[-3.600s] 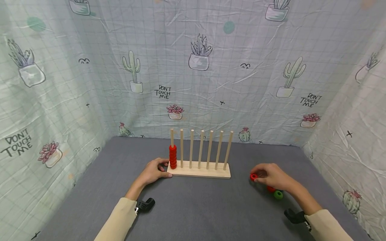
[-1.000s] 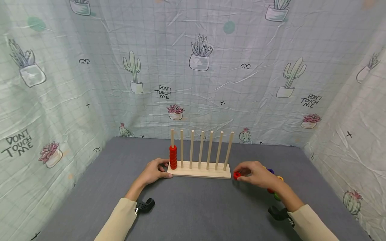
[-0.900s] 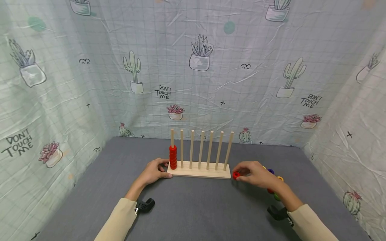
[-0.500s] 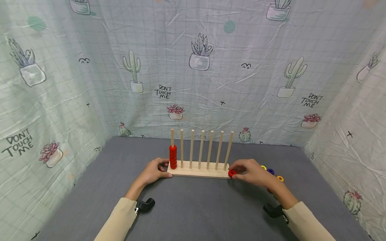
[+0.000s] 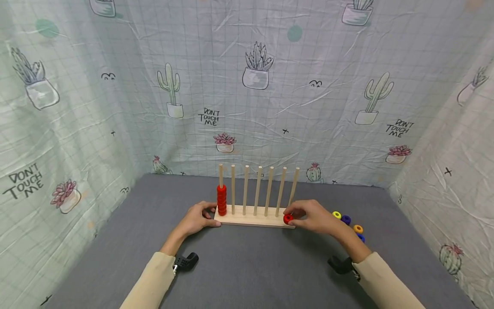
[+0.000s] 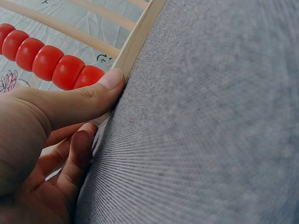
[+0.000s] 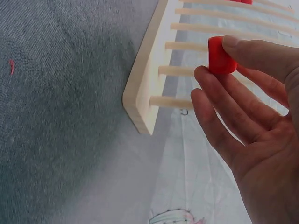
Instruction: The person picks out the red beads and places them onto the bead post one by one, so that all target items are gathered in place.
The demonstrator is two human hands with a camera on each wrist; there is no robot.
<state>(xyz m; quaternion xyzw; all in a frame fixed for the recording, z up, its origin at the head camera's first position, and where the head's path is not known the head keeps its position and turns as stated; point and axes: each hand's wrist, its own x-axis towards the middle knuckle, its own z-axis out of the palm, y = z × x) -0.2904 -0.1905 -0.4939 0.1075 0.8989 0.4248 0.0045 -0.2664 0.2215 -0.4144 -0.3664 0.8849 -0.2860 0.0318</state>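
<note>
A wooden peg rack [image 5: 251, 220] stands upright on the grey table, with a row of several thin pegs. Several red beads [image 5: 221, 201] are stacked on its leftmost peg. My left hand [image 5: 196, 219] grips the left end of the base. In the left wrist view the thumb [image 6: 100, 91] presses against its edge, below the lowest bead. Over the right end of the base, my right hand [image 5: 311, 215] pinches one red bead [image 5: 288, 219] between thumb and fingers. The right wrist view shows that bead [image 7: 221, 56] off the pegs, apart from the base.
Loose beads lie on the table to the right, partly behind the right forearm: a yellow bead [image 5: 336, 214], a purple bead [image 5: 346, 220], an orange bead [image 5: 358, 229] and a blue bead [image 5: 360, 237]. A patterned curtain [image 5: 247, 103] encloses the table's back and sides.
My right hand has carried the red bead leftward from near the loose beads to over the rack's right end. More loose beads show behind it. The left hand keeps its grip.
</note>
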